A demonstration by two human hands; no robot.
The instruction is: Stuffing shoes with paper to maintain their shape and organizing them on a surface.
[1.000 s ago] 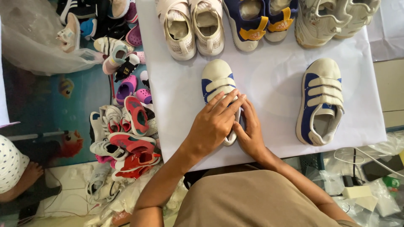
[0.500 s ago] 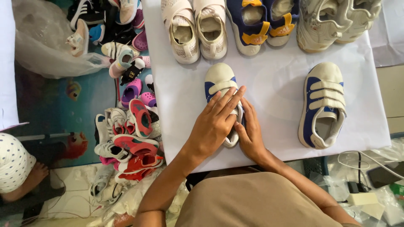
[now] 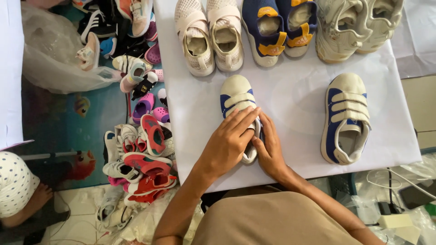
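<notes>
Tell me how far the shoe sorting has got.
Done: three pairs lined up along the sheet's far edge. In hand: both hands, left hand and right hand, press a blue-and-white shoe; its mate lies apart. Left: the shoe pile on the floor.

A table (image 3: pixel 290 149) covered with white paper fills the centre and right of the view, lit evenly by soft daylight with faint shadows. To its left the floor is covered by a blue mat (image 3: pixel 59 131) printed with fish. A heap of small shoes (image 3: pixel 136 149) in mixed colours lies on the mat against the table edge. A clear plastic bag (image 3: pixel 50 50) sits at upper left. White tiles (image 3: pixel 86 204) show at lower left. At lower right, cables (image 3: pixel 386 181) and plastic wrapping lie on the floor beside a dark phone (image 3: pixel 415 195).
</notes>
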